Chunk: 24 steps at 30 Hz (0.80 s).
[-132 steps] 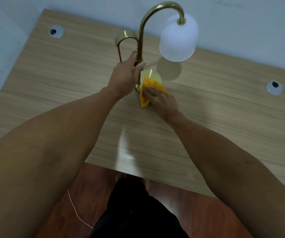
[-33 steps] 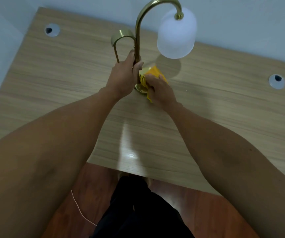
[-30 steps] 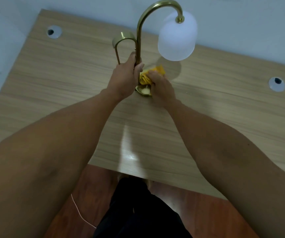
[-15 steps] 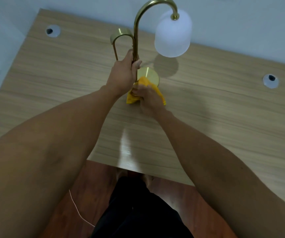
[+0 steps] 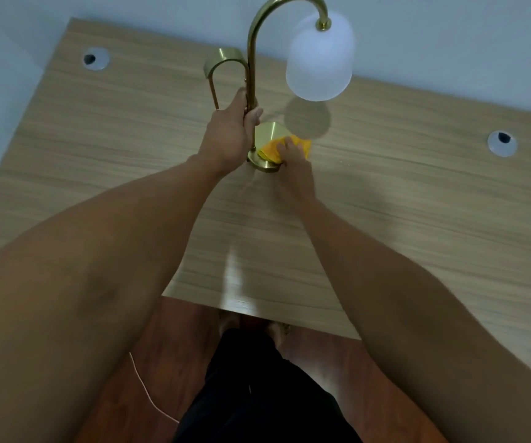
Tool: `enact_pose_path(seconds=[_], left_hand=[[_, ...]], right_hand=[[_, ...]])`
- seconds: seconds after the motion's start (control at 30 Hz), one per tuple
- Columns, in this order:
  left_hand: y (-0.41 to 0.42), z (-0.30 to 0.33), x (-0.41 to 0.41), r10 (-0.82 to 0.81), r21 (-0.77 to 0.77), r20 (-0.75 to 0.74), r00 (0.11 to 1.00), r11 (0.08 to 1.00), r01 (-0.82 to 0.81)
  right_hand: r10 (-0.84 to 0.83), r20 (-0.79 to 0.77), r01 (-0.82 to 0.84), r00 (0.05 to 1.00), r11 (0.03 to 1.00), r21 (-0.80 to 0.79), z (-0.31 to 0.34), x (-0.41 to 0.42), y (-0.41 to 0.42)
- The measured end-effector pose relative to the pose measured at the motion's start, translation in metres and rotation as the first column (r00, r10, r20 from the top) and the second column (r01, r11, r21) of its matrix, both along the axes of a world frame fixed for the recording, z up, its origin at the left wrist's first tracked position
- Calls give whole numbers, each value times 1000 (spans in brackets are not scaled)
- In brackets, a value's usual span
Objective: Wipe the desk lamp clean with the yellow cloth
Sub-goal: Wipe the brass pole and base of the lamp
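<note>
Gripping the desk lamp's brass stem [image 5: 251, 78], my left hand [image 5: 230, 135] hides its lower part; my right hand [image 5: 293, 161] presses the yellow cloth [image 5: 272, 148] onto the round base [image 5: 265, 132], fingers blurred.

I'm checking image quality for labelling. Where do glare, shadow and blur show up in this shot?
Head view: a bright glare streak on the desk near its front edge; the white lampshade casts a round shadow behind the brass base; the right hand on the yellow cloth looks slightly motion-blurred; wide-angle distortion enlarges the forearms.
</note>
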<state>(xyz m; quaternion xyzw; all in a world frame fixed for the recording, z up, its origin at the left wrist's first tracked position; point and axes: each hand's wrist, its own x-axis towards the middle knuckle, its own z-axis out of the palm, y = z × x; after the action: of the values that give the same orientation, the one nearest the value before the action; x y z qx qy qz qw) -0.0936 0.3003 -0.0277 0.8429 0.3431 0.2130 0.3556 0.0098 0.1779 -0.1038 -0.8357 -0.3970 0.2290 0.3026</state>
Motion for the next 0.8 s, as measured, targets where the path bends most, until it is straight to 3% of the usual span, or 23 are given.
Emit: enact_pose_path(seconds=[0.27,0.4,0.47,0.6,0.67,0.7,0.77,0.8], left_hand=[[1,0,-2,-22,11,-22,1000,1000,22],[3,2,-3,-46,4,-26,999,999,46],[3,4,-3,-56,2,-34,998,998,56],[3,6,-1,-76,-10,-70,995,997,76],[4,6,-1,-83,-12,-81,993,997,82],[4,6,-1,-85,-16,-89,992,996,83],[5,5,-1,-86,-21,-96,992,996,84],[5,5,-1,-87,-19,-98,991,996,86]], right_hand=[[233,309,-229,922,972,-52,-4,-62,-6],[434,568,-406,700,895,-183,-7,-25,-26],[490,590,-436,642,866,-245,-3,-11,-35],[516,540,-450,665,854,-262,-1,3,-42],[419,528,-383,739,906,-182,2,8,-43],[321,469,-298,823,946,-125,1,10,-42],[-26,266,13,963,999,50,9,12,-35],[-230,99,215,968,966,142,19,14,-29]])
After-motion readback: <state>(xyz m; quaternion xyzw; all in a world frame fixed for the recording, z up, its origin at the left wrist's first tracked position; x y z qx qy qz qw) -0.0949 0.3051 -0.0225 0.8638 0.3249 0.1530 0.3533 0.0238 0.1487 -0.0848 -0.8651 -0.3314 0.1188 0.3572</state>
